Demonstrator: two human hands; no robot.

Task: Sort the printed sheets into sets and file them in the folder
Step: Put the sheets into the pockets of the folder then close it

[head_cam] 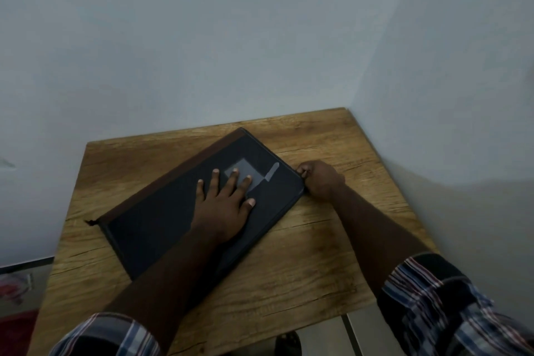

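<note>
A dark folder with a brown spine along its far left edge lies closed and slanted on the wooden table. A pale label and a strip of tape sit on its cover. My left hand rests flat on the cover with fingers spread, fingertips on the label. My right hand has its fingers curled at the folder's right corner edge. No printed sheets are visible.
The table stands in a corner, with grey walls behind and to the right. Floor shows beyond the left edge, with a red object on it. A dark shoe is below the table's front edge.
</note>
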